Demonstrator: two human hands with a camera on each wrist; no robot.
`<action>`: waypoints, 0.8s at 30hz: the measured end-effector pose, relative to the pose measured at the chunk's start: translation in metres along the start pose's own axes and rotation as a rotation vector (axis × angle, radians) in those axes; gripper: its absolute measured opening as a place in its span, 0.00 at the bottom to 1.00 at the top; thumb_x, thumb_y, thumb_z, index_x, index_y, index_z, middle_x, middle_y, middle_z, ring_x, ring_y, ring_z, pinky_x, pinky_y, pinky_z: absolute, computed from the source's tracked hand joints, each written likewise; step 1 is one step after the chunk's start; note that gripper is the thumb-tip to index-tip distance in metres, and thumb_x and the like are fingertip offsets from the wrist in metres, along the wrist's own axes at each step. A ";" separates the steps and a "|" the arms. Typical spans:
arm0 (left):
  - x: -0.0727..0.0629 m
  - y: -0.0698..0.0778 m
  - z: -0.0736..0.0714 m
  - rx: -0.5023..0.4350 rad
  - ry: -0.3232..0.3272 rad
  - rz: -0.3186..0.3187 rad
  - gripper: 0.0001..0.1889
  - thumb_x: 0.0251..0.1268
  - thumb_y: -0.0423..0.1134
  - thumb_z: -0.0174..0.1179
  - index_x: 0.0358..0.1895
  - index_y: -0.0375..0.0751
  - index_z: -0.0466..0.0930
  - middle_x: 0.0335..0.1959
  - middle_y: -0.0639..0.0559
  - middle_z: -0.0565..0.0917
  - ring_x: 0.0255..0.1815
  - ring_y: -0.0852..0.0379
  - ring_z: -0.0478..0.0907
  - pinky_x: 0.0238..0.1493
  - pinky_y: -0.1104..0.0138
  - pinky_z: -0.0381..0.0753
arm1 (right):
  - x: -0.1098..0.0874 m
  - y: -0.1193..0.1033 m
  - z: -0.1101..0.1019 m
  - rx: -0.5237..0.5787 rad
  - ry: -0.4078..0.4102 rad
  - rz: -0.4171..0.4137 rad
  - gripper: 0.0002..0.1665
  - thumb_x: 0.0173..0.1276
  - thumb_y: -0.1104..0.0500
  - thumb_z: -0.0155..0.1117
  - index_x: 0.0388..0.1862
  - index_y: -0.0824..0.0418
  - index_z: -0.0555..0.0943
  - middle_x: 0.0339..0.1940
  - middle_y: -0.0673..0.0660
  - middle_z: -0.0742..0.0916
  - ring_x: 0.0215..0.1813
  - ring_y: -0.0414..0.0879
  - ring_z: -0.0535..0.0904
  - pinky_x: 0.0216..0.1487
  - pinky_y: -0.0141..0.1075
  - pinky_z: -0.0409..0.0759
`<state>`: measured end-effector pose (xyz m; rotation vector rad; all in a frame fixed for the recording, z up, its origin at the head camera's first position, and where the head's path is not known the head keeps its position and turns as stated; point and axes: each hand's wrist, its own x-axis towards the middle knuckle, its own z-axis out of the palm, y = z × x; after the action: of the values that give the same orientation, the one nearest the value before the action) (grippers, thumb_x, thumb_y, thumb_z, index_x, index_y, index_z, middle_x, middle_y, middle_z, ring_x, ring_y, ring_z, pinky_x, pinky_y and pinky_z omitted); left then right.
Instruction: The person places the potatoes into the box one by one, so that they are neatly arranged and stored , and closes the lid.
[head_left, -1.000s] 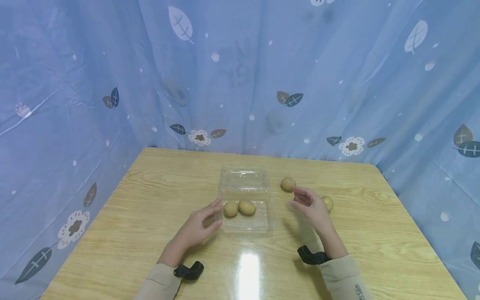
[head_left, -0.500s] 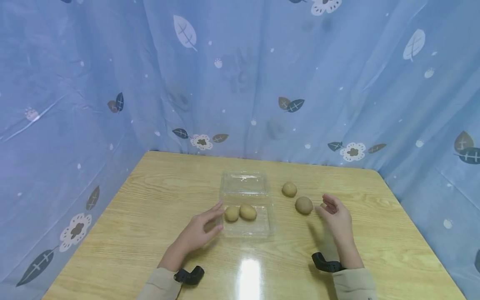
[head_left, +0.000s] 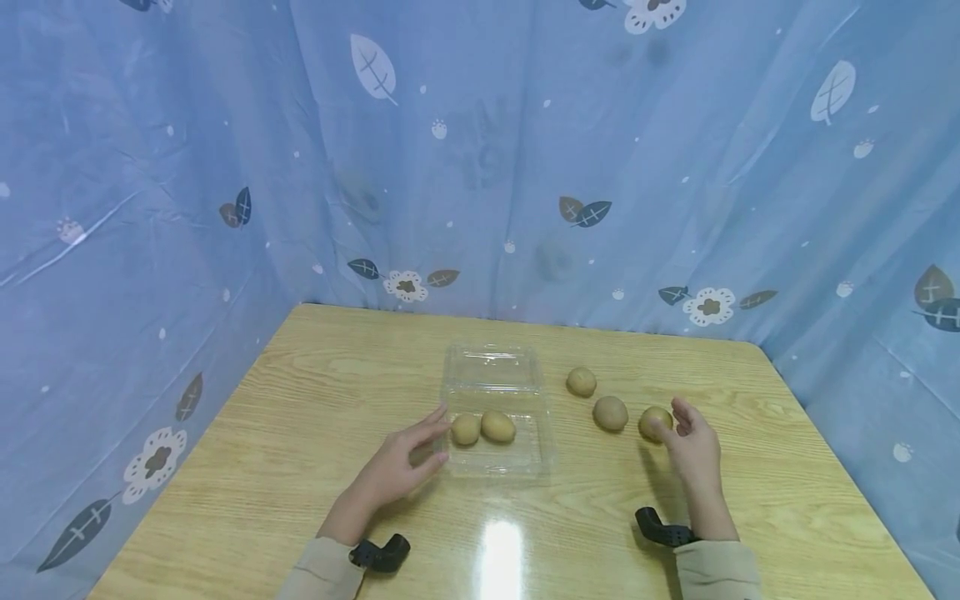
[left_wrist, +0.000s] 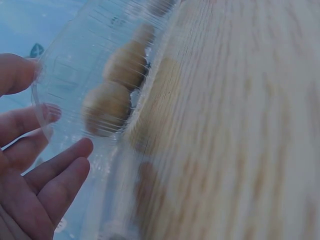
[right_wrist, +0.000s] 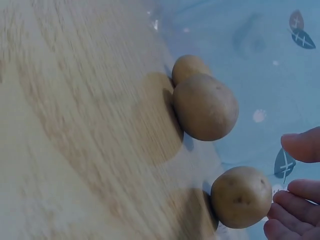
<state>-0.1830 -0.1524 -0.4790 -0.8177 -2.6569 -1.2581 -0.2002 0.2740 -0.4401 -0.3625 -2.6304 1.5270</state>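
Beside the clear box [head_left: 495, 417], left fingers [head_left: 427, 421] spread; right fingers [head_left: 678, 417] loosely touch a potato [head_left: 651, 421].

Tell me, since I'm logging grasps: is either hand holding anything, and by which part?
Nothing is held. The left hand touches the clear container's left edge; the right hand touches the nearest potato's side.

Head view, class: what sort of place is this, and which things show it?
Probably a makeshift recording booth, not a kitchen: a blue leaf-print curtain walls in a bare wooden table, which holds only a clear plastic box and a few potatoes.
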 end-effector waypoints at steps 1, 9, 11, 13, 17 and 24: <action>0.000 0.000 0.000 0.001 0.000 0.001 0.25 0.68 0.48 0.55 0.64 0.38 0.71 0.73 0.46 0.61 0.64 0.49 0.72 0.67 0.54 0.69 | 0.000 0.001 0.000 0.000 -0.015 0.013 0.44 0.70 0.53 0.58 0.75 0.68 0.49 0.74 0.69 0.59 0.74 0.64 0.55 0.74 0.51 0.60; 0.000 0.000 0.001 -0.005 0.000 0.001 0.26 0.68 0.49 0.55 0.64 0.38 0.71 0.73 0.47 0.60 0.63 0.49 0.73 0.66 0.56 0.71 | 0.005 0.005 0.001 -0.010 -0.067 0.049 0.47 0.69 0.53 0.59 0.76 0.66 0.45 0.76 0.68 0.54 0.75 0.64 0.51 0.76 0.50 0.57; 0.000 0.000 0.001 -0.009 -0.002 -0.002 0.25 0.69 0.49 0.55 0.64 0.38 0.71 0.73 0.48 0.60 0.62 0.50 0.74 0.66 0.56 0.71 | 0.006 0.006 0.002 -0.013 -0.068 0.045 0.47 0.70 0.53 0.59 0.76 0.66 0.45 0.76 0.68 0.54 0.75 0.64 0.51 0.76 0.50 0.57; 0.000 0.001 0.000 -0.018 -0.007 -0.004 0.25 0.69 0.48 0.55 0.64 0.38 0.71 0.73 0.48 0.59 0.62 0.50 0.74 0.65 0.57 0.72 | 0.006 0.008 0.002 -0.018 -0.073 0.044 0.46 0.70 0.54 0.58 0.76 0.67 0.45 0.76 0.69 0.53 0.75 0.65 0.51 0.76 0.50 0.57; 0.000 0.002 0.000 -0.034 -0.014 -0.007 0.25 0.69 0.48 0.55 0.64 0.38 0.71 0.74 0.47 0.59 0.63 0.49 0.74 0.64 0.58 0.74 | 0.008 0.010 0.003 -0.024 -0.079 0.045 0.46 0.70 0.55 0.57 0.76 0.68 0.44 0.76 0.70 0.53 0.75 0.66 0.51 0.75 0.52 0.58; 0.000 0.002 0.000 -0.022 -0.011 -0.004 0.25 0.69 0.48 0.55 0.64 0.38 0.71 0.73 0.47 0.59 0.63 0.49 0.73 0.65 0.57 0.72 | 0.010 0.015 0.005 -0.043 -0.102 0.054 0.46 0.70 0.57 0.56 0.75 0.69 0.43 0.75 0.72 0.53 0.73 0.68 0.53 0.73 0.56 0.60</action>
<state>-0.1818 -0.1518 -0.4778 -0.8242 -2.6591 -1.2901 -0.2084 0.2796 -0.4560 -0.3721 -2.7563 1.5468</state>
